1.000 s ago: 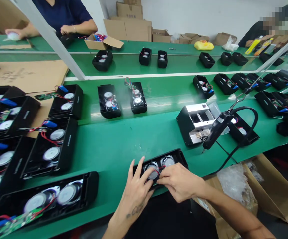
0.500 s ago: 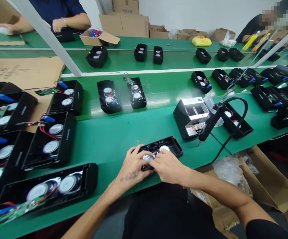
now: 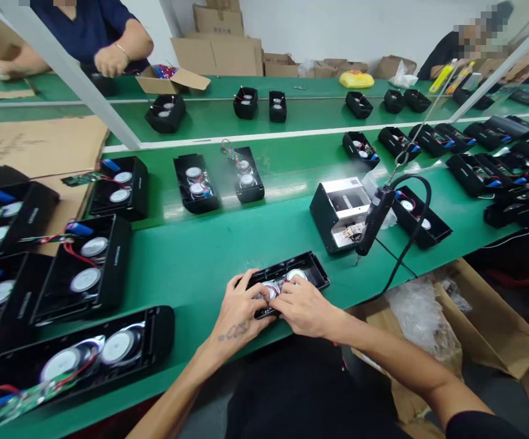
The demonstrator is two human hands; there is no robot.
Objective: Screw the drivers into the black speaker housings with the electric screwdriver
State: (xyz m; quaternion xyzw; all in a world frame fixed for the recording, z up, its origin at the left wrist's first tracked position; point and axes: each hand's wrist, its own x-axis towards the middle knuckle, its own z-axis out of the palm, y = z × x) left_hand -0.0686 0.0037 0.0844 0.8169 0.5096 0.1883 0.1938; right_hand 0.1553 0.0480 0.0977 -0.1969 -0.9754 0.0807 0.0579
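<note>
In front of me, a black speaker housing (image 3: 318, 271) lies with its hollow side up on the green bench. Two round speakers with pale centres sit inside it, the right one (image 3: 296, 275) mostly uncovered and the left one (image 3: 270, 286) partly behind my fingers. My left hand (image 3: 241, 308) is curled around the housing's left end, fingertips reaching in over the left speaker. Beside it, my right hand (image 3: 306, 306) is closed, its fingertips pinched together between the two speakers. A bit of red wire shows near them; whatever the pinch holds is hidden.
An electric screwdriver (image 3: 376, 219) hangs at the right, before a black-and-silver box-shaped machine (image 3: 342, 213). Open housings with speakers, circuit boards and blue batteries crowd the left, including a near one (image 3: 164, 329). Cardboard boxes (image 3: 479, 305) stand below right. Co-workers sit across the bench.
The view has shifted slightly, so most things appear a little further left. My hands stay at the same housing, with fingers slightly repositioned over the left speaker. A co-worker's hand at upper left has risen.
</note>
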